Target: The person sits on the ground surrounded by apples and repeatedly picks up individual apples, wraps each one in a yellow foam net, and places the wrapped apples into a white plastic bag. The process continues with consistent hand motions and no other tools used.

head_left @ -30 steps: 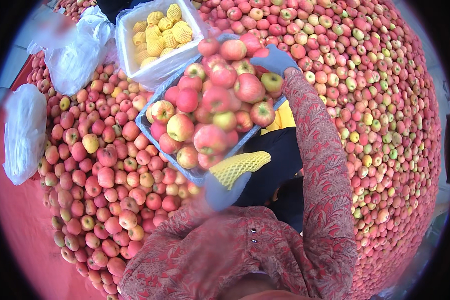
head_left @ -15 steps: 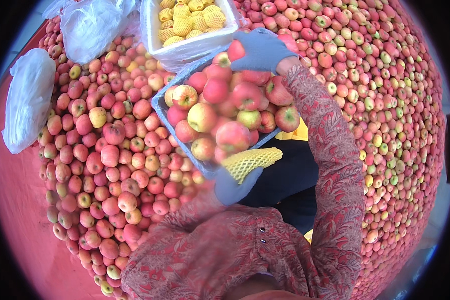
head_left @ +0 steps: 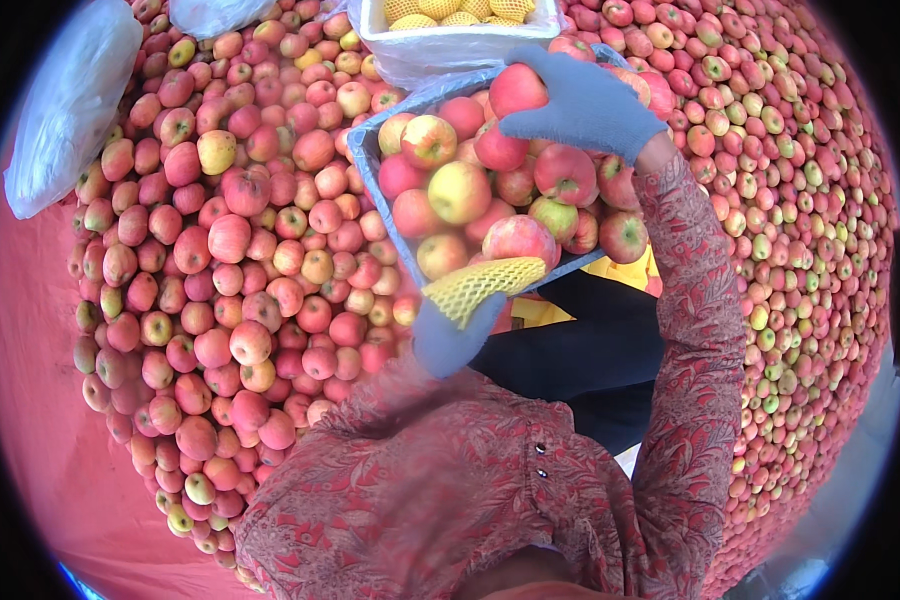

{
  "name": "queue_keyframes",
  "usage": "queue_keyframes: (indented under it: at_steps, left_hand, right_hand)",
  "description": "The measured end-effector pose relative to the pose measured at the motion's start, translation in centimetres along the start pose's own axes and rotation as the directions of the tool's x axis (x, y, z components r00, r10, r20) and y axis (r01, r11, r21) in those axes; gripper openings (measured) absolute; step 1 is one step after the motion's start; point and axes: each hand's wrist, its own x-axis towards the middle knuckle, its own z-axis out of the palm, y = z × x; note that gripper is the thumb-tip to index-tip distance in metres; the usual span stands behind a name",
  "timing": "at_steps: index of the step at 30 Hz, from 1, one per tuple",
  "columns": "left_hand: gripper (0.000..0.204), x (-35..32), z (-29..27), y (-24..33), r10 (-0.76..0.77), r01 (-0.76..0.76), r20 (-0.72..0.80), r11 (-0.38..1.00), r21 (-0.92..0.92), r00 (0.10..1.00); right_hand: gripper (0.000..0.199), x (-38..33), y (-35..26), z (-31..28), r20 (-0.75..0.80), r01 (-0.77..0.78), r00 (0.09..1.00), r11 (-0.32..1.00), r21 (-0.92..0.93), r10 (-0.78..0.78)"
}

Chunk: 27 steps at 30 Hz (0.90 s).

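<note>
Gloved right grip (head_left: pixel 590 105) pinches a red apple (head_left: pixel 517 90) between thumb and fingers over the far end of the crate (head_left: pixel 372 180); whether the apple is clear of its neighbours is hard to see. Over the fingertips of the left grip (head_left: pixel 453 335) lies a yellow net sleeve (head_left: pixel 480 285), at the crate's near left corner; it hides those fingers, so I can't tell if they are spread or pressed together.

Slipping looks the likeliest trouble: smooth skin against glove cloth, held from one side. If let go, the apple could bruise on the heap (head_left: pixel 460 190) in the crate or bounce over the rim, since fruit is piled high there. Drawing it out might also set other fruit rolling. Being soft, the sleeve could snag on a stem or collapse.

Just beyond the crate, the white box (head_left: pixel 450 38) limits reach on that side; the right forearm (head_left: pixel 675 215) runs along the crate's right. Dark-clad legs (head_left: pixel 590 335) sit close by the near edge. Loose apples (head_left: pixel 228 238) crowd the left, so the freest path appears to be above the heap, between the two grips
</note>
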Motion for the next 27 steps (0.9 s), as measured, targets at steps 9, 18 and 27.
queue_keyframes:
  at_steps: [9,18,27]
  left_hand:
    - [0.022,1.9,-9.2,-4.2,-0.082,-0.013,-0.445,0.979,-0.205,0.892]
    - [0.044,3.1,-3.7,-9.1,0.28,-0.189,-0.447,0.953,0.238,0.849]
    - [0.035,3.1,-4.0,-12.6,0.018,-0.18,-0.489,0.941,-0.287,0.872]
  right_hand:
    - [0.057,-5.2,-6.8,3.6,0.002,0.126,0.992,0.976,-0.177,-0.128]
    - [0.023,-7.4,-10.9,13.9,0.014,0.306,0.934,0.779,-0.547,-0.356]
    - [0.026,-9.1,-10.7,12.9,-0.022,0.264,0.946,0.806,-0.53,-0.324]
